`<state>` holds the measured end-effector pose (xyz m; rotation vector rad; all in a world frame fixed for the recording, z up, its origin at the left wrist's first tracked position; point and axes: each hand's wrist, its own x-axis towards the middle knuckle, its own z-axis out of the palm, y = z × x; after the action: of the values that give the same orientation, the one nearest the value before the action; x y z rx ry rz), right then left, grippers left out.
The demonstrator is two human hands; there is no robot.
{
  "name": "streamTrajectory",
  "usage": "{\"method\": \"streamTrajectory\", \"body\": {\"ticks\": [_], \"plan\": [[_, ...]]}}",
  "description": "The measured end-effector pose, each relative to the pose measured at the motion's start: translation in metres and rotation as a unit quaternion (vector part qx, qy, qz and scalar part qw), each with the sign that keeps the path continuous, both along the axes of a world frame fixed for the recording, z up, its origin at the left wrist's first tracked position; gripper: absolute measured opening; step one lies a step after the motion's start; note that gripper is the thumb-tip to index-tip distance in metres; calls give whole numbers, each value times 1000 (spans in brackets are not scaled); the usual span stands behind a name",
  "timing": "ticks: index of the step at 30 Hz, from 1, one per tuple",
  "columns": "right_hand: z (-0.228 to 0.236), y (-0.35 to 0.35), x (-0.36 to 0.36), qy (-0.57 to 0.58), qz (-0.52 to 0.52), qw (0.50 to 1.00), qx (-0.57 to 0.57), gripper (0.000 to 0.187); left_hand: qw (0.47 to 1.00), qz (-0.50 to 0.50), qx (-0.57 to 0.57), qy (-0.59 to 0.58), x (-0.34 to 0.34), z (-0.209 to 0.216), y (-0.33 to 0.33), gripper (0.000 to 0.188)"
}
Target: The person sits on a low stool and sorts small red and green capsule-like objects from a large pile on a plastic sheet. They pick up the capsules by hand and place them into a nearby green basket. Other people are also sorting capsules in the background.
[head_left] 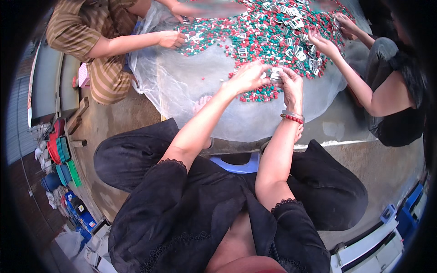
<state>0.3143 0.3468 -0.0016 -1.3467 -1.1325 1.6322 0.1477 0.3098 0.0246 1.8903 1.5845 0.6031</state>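
Over the near edge of a heap of small red, green and white pieces, my two hands meet. A white slotted plastic piece, like a small frame or buckle, is pinched in the fingers of my right hand. Beside its left side, the fingers of my left hand are drawn together; whatever they hold is too small to make out. More white slotted pieces lie scattered on the heap. Beneath everything spreads a clear plastic sheet.
A person in a striped brown outfit reaches into the heap from the left. Another person's hand is over it at the right. A blue stool shows between my knees. Coloured bins stand far left.
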Motion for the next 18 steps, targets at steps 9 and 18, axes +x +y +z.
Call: {"method": "streamTrajectory", "body": {"ticks": [9,18], "plan": [[-20,-2,9,106,-31,991,-81,23,985,57,128,-104,0,1,3,11],[-23,-5,0,305,-45,941,-141,24,892,46,-72,-444,-9,9,0,29]]}}
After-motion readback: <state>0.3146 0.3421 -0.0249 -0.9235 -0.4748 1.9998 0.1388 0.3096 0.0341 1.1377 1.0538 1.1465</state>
